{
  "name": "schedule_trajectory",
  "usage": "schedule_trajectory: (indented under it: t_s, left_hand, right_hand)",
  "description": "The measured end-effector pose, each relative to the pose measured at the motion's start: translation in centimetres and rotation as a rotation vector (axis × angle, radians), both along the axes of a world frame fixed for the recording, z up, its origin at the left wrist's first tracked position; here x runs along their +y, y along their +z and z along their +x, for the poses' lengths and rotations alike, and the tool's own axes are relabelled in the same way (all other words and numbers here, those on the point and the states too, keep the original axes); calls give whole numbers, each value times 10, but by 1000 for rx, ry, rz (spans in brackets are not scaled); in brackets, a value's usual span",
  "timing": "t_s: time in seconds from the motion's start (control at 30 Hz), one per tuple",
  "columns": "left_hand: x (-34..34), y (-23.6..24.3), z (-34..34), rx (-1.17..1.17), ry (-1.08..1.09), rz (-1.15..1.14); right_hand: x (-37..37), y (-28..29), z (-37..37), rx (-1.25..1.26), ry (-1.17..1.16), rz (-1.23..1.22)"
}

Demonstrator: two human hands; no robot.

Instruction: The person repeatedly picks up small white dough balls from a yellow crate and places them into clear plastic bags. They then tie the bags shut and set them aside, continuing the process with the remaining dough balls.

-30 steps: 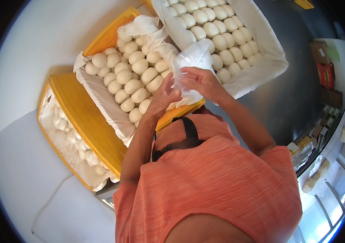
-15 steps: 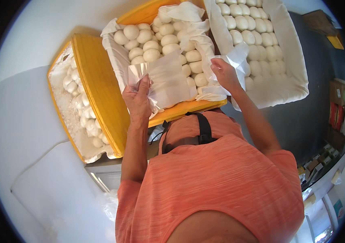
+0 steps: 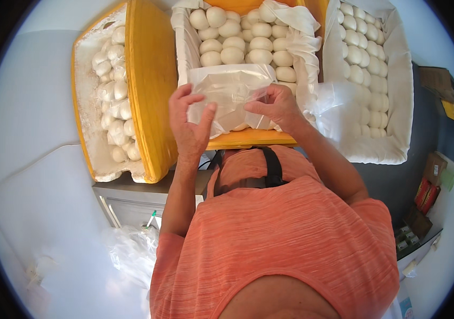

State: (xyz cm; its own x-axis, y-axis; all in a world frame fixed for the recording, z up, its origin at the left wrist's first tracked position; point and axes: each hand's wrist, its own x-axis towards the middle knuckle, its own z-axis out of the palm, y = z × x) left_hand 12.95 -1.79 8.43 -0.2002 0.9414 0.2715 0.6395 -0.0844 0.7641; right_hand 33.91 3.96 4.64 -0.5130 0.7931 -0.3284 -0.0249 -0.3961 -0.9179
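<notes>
A clear plastic bag [image 3: 227, 87] is spread out low over white round steamed buns [image 3: 232, 55] in the middle yellow box [image 3: 253, 140]. At its right edge my right hand [image 3: 282, 110] pinches the film between thumb and fingers. Beside the left edge, my left hand [image 3: 191, 125] has its fingers apart; whether the thumb touches the bag is hard to tell. White cloth [image 3: 306, 50] lines the box and is bunched along its right side. The buns under the bag show only faintly.
On the left stands a tilted yellow box part [image 3: 152, 95] with bagged buns [image 3: 115, 101] against its white inner side. A cloth-lined tray [image 3: 400, 101] of buns in rows lies to the right, partly under clear plastic [image 3: 336, 106]. Plastic bags [image 3: 134, 250] hang lower left.
My right hand has come left from beside the right tray to the bag's edge. My left hand has loosened and spread its fingers. The bag now lies wider, and the view has shifted.
</notes>
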Motion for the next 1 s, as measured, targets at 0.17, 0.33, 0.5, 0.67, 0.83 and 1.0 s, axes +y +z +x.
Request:
schedule_trajectory:
  t_s: [0.17, 0.33, 0.5, 0.67, 0.83, 1.0]
  left_hand:
    - [4, -18, 6, -351, -173, -250]
    - [-7, -48, -37, -674, 88, -315]
    - [-13, -71, -55, -408, 198, -389]
    - [27, -22, -5, 257, -17, -2]
    - [37, -60, -45, -22, 4, -143]
    - [11, -79, -94, -110, 195, -199]
  right_hand:
    - [-2, 14, -30, -104, 111, 164]
    - [21, -11, -26, 498, -544, -423]
    - [37, -28, -26, 551, -541, -455]
    - [26, -30, -75, 8, -451, 95]
    - [11, -19, -85, -194, 13, 334]
    - [71, -92, -84, -233, 88, 120]
